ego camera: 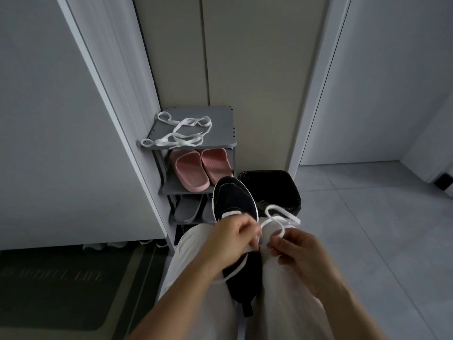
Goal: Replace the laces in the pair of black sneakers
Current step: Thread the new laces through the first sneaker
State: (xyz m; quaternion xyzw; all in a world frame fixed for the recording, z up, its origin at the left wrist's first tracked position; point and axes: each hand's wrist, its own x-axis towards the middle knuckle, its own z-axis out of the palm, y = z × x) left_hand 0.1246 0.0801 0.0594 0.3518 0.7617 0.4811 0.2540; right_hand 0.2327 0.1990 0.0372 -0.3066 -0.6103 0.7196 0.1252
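At the lower left of the frame, a dark door mat lies on the floor. Right of it, in the centre, stands a grey shoe rack; a loose white lace lies tangled on its top shelf, pink slippers sit one shelf down, and grey slippers sit below those. Your left hand is curled, its fingertips pinching the white lace at the lacing area of the black sneaker. The sneaker lies wedged between your thighs at lower centre, toe pointing toward the rack. Your right hand is just beside the sneaker over your right thigh – thumb and forefinger pinch a looped white lace, whose free part curls above the hand. Behind that loop, a black bin stands on the grey tiled floor.
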